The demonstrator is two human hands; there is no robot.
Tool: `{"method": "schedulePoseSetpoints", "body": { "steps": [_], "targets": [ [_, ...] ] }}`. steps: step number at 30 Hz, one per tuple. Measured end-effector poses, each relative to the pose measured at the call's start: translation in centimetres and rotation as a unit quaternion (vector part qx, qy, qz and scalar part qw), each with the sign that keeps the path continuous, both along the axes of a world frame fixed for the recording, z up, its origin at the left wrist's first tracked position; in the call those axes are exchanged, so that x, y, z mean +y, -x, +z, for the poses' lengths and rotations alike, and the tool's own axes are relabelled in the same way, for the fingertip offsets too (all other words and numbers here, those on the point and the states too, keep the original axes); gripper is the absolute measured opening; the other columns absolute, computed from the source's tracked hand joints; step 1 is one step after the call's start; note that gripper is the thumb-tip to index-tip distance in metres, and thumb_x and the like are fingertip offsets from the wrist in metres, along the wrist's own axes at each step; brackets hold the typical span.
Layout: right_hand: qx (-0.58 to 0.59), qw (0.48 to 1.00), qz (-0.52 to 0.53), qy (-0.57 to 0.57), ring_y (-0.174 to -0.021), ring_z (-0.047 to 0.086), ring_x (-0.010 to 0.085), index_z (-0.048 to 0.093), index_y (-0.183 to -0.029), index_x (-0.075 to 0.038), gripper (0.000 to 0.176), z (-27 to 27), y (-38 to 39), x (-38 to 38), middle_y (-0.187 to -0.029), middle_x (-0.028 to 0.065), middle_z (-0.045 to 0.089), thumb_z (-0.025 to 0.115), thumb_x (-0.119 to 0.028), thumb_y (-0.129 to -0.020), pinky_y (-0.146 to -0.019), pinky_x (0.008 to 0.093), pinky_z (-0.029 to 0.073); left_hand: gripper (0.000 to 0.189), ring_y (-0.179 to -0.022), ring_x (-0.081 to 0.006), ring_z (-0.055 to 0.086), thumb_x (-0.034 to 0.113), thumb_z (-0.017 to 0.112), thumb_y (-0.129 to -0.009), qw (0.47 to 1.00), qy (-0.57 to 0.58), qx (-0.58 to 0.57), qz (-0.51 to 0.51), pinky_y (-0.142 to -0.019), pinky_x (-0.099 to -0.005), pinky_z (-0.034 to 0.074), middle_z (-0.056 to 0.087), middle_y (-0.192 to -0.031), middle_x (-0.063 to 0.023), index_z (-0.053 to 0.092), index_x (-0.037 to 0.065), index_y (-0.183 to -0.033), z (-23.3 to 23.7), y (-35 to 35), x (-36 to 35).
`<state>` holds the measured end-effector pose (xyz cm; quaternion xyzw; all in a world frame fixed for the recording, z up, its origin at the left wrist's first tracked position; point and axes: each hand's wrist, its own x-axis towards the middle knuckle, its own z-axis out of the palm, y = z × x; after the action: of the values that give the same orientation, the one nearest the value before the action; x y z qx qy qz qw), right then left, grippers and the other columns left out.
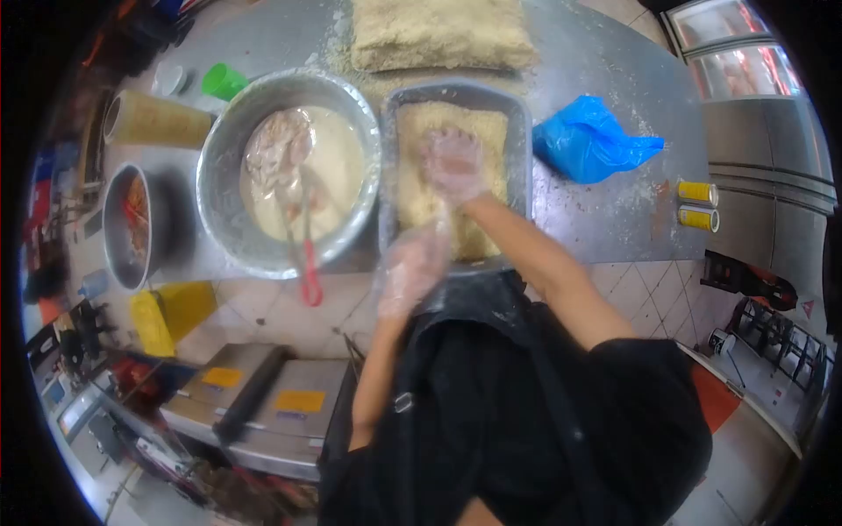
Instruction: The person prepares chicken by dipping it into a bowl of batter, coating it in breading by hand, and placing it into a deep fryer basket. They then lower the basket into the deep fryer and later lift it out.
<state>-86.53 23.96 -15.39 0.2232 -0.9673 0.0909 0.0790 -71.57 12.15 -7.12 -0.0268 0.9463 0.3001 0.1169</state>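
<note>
A grey tub (523, 140) of pale yellow breadcrumbs (421, 202) stands on the metal table in front of me. My right hand (453, 162), in a clear plastic glove, lies on the crumbs with its fingers spread; whether anything is under the palm is hidden. At the tub's near left corner, my left hand (412, 267) is gloved too and blurred, so its fingers do not show clearly. Left of the tub, a big metal bowl (210, 188) holds creamy batter (340, 167) and pale meat pieces (279, 145). A utensil with a red handle (310, 280) leans over its near rim.
Behind the tub sits a crumb-covered slab or tray (443, 35). A blue plastic bag (592, 140) and two yellow cans (698, 206) are to the right. On the left are a green cup (224, 81), a tan cylindrical container (162, 120) and a smaller metal bowl (118, 232).
</note>
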Motion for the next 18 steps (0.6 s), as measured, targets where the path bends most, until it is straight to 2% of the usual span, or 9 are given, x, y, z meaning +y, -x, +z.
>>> {"method": "schedulePoseSetpoints", "body": {
  "steps": [2, 4, 6, 8, 10, 12, 14, 16, 18],
  "targets": [
    [-0.009, 0.999, 0.014, -0.043, -0.08, 0.059, 0.026, 0.061, -0.105, -0.007, 0.031, 0.2, 1.3, -1.1, -0.101, 0.0162, 0.061, 0.04, -0.028, -0.097, -0.071, 0.0404, 0.049, 0.039, -0.084, -0.0336, 0.065, 0.036, 0.053, -0.091, 0.987, 0.095, 0.052, -0.12, -0.072, -0.0437, 0.052, 0.066, -0.093, -0.0187, 0.062, 0.008, -0.118, -0.2, -1.1, -0.8],
    [-0.277, 0.954, -0.039, 0.105, -0.098, 0.052, 0.0259, 0.058, -0.119, -0.013, 0.046, 1.0, 2.0, -1.2, -0.104, 0.0129, 0.057, 0.036, -0.046, -0.096, -0.09, 0.046, 0.038, 0.031, -0.069, -0.0303, 0.06, 0.03, 0.055, -0.091, 0.985, 0.021, 0.157, -0.076, -0.062, -0.0402, 0.05, 0.064, -0.082, -0.0167, 0.063, 0.005, -0.107, -0.2, -0.7, -0.8],
    [-0.286, 0.95, -0.077, 0.099, -0.099, 0.052, 0.0265, 0.059, -0.118, -0.013, 0.047, 3.6, 1.2, -2.3, -0.106, 0.0132, 0.057, 0.036, -0.047, -0.096, -0.091, 0.0456, 0.038, 0.023, -0.055, -0.0269, 0.055, 0.023, 0.057, -0.09, 0.967, -0.057, 0.249, -0.026, -0.051, -0.0366, 0.048, 0.061, -0.071, -0.0148, 0.063, 0.002, -0.097, -0.9, -0.9, -0.9],
    [-0.301, 0.943, -0.114, 0.087, -0.101, 0.052, 0.0271, 0.06, -0.117, -0.014, 0.048, 3.9, 0.5, -2.5, -0.107, 0.0136, 0.057, 0.035, -0.048, -0.096, -0.091, 0.0451, 0.037, 0.027, -0.056, -0.029, 0.058, 0.026, 0.054, -0.092, 0.978, -0.021, 0.203, -0.044, -0.053, -0.0386, 0.05, 0.061, -0.071, -0.0163, 0.064, 0.004, -0.104, -2.5, -1.4, -0.9],
    [-0.102, 0.992, -0.074, 0.01, -0.103, 0.051, 0.0259, 0.06, -0.12, -0.011, 0.051, 1.7, 0.4, -2.6, -0.11, 0.0165, 0.054, 0.034, -0.049, -0.096, -0.088, 0.0436, 0.037, 0.028, -0.059, -0.0306, 0.06, 0.027, 0.055, -0.092, 0.984, 0.026, 0.162, -0.072, -0.055, -0.0405, 0.05, 0.062, -0.074, -0.0172, 0.064, 0.005, -0.106, -3.8, -1.0, -0.8],
    [-0.148, 0.985, -0.087, 0.032, -0.107, 0.051, 0.0288, 0.057, -0.123, -0.008, 0.053, 1.1, -0.9, -2.5, -0.115, 0.0192, 0.054, 0.034, -0.049, -0.096, -0.094, 0.0467, 0.036, 0.028, -0.062, -0.0322, 0.062, 0.029, 0.055, -0.092, 0.981, 0.071, 0.116, -0.135, -0.056, -0.0424, 0.05, 0.064, -0.076, -0.018, 0.064, 0.007, -0.107, -2.5, -2.5, -1.3],
    [-0.159, 0.983, -0.078, 0.049, -0.11, 0.052, 0.0316, 0.055, -0.125, -0.005, 0.056, 1.5, 0.8, -3.7, -0.119, 0.0218, 0.054, 0.035, -0.048, -0.096, -0.1, 0.0498, 0.035, 0.03, -0.073, -0.0341, 0.065, 0.031, 0.054, -0.092, 0.989, -0.088, 0.111, -0.046, -0.064, -0.0441, 0.051, 0.067, -0.085, -0.0184, 0.065, 0.007, -0.107, 1.5, -1.0, -1.5],
    [-0.147, 0.979, -0.144, -0.014, -0.135, 0.031, 0.0357, 0.036, -0.143, -0.008, 0.063, 0.6, -2.0, -5.7, -0.145, 0.0248, 0.032, 0.028, -0.051, -0.098, -0.111, 0.055, 0.021, 0.03, -0.083, -0.0327, 0.064, 0.032, 0.054, -0.092, 0.989, -0.136, 0.063, -0.014, -0.069, -0.0426, 0.051, 0.066, -0.094, -0.0175, 0.066, 0.008, -0.106, 0.5, -1.5, -1.5],
    [-0.185, 0.977, -0.1, -0.04, -0.138, 0.026, 0.0354, 0.03, -0.145, -0.008, 0.064, 0.7, -2.4, -4.8, -0.148, 0.0238, 0.026, 0.027, -0.051, -0.098, -0.114, 0.052, 0.015, 0.033, -0.094, -0.0341, 0.063, 0.036, 0.053, -0.093, 0.987, -0.162, -0.006, 0.004, -0.08, -0.0429, 0.05, 0.066, -0.103, -0.016, 0.066, 0.008, -0.106, 1.6, -1.9, -1.8]
  ]
}}
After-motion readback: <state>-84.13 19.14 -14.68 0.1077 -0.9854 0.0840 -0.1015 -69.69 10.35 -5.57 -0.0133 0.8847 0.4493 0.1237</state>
